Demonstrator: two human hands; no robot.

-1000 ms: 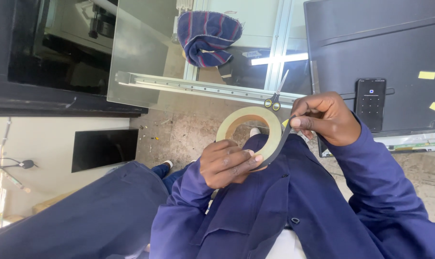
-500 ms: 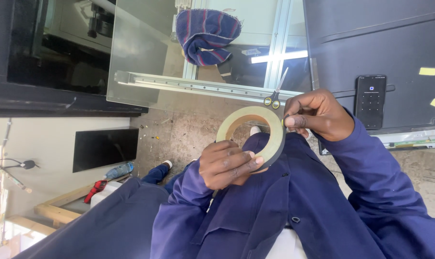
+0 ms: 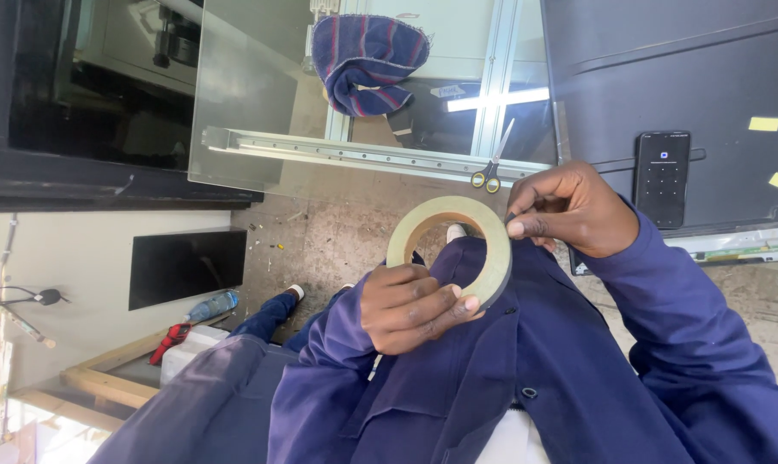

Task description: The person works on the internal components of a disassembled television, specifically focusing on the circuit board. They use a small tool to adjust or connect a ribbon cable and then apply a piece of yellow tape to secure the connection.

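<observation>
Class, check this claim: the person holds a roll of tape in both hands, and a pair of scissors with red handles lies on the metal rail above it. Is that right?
Not quite. The head view shows the scissors have yellow handles, not red. The rest holds: the left hand grips the tape roll, the right hand pinches its rim, and the scissors lie on the metal rail above it.

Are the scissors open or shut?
Shut. The scissors lie on the metal rail with blades together in one thin point and yellow handles side by side.
</observation>
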